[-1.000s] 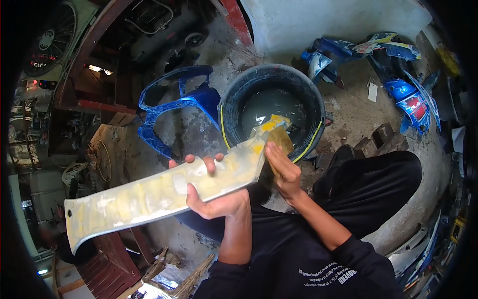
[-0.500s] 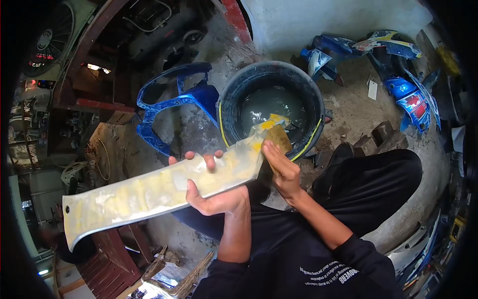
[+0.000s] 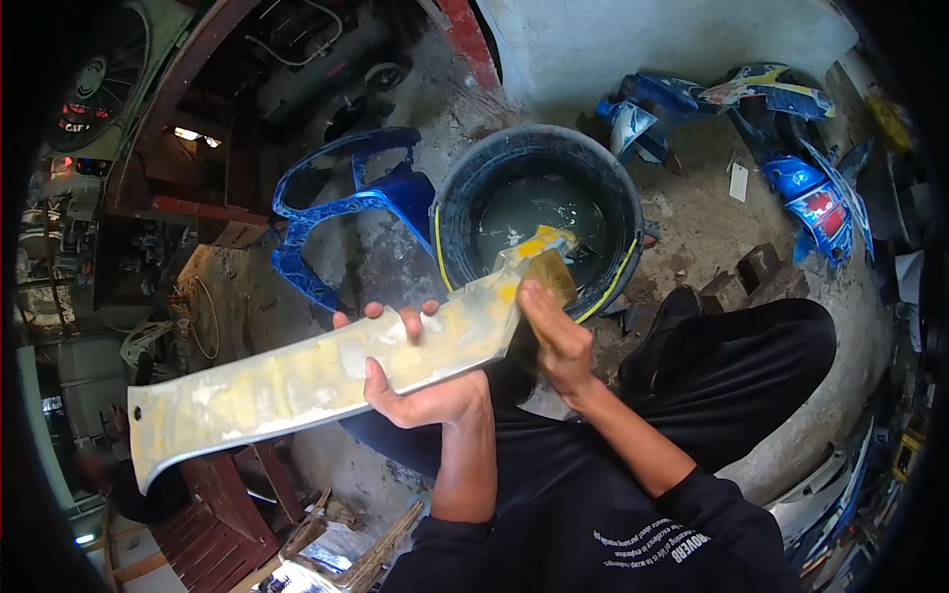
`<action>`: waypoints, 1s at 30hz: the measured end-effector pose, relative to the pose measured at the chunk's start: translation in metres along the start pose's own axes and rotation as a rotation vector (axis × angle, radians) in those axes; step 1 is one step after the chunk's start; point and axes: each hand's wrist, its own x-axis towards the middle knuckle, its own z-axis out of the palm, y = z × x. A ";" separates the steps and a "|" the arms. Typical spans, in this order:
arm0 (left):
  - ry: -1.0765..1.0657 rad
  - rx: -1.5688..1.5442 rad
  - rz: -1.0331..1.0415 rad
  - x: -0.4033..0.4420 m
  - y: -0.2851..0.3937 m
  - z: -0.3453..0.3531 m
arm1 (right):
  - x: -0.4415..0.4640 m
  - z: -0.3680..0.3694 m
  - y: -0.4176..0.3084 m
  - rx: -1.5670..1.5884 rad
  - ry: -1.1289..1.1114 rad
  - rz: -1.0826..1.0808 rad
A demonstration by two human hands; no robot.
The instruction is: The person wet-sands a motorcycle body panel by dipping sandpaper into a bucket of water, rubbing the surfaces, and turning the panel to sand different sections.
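Observation:
A long body panel [image 3: 257,386], patchy yellow and whitish-grey, slants up across my lap toward the bucket. My left hand [image 3: 425,395] is wrapped round it from below, thumb on the near edge and fingertips over the far side. Against the panel's upper right end, my right hand [image 3: 560,341] presses a brown piece of sandpaper [image 3: 550,277], fingers laid together along it. That end, with bright yellow patches, overhangs the rim of a black bucket [image 3: 465,188] holding murky water [image 3: 524,208]. The underside of the panel is hidden.
A blue plastic frame piece [image 3: 395,193] lies on the floor left of the bucket. Blue fairing parts [image 3: 801,183] rest at the right by the wall. Brick-like blocks [image 3: 741,282] sit near my foot. A dark red wooden bench [image 3: 222,504] stands lower left.
The panel and both hands have shifted very slightly. My grip on the panel and the sandpaper's place at its upper end look nearly the same.

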 end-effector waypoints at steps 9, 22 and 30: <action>0.011 -0.006 0.002 0.002 0.002 -0.002 | 0.003 0.001 0.000 0.005 -0.009 -0.010; 0.005 -0.021 -0.019 0.002 0.003 -0.004 | -0.014 0.001 -0.016 0.051 -0.024 -0.177; 0.023 -0.034 -0.014 0.003 0.003 -0.003 | -0.005 -0.002 -0.026 0.091 -0.037 -0.191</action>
